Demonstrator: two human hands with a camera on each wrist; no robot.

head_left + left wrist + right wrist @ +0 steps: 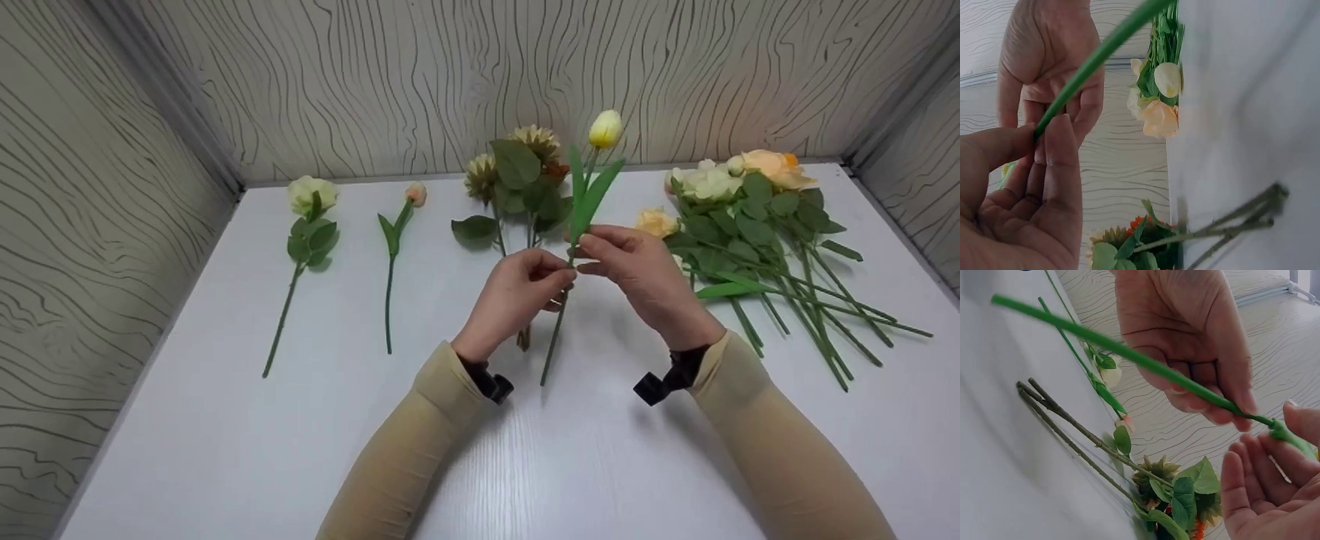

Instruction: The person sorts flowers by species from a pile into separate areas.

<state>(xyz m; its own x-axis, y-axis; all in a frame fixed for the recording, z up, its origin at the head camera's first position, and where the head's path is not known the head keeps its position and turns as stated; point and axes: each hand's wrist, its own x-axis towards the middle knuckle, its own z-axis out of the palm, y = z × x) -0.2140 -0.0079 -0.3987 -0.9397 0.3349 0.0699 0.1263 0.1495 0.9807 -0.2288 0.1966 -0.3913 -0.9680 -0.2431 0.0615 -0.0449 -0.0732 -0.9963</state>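
Above the table, both hands hold a yellow-white artificial tulip [606, 129], bloom up and its long green stem slanting down toward me. My left hand [517, 292] pinches the stem between thumb and forefinger just below the leaves. Close above it, my right hand [645, 277] has thumb and fingers at the base of the leaves. In the right wrist view, that leaf base [1293, 439] lies between the right thumb and fingers. Behind the hands lie sunflower-like blooms [534, 142] with woody stems, partly covered by the left hand.
On the white table [300, 457], a pale flower [312, 196] and a pink tulip [415, 195] lie separately at left. A heap of roses and other stems [757, 225] spreads at right, near my right forearm. Patterned wall panels [420, 82] enclose the back and sides.
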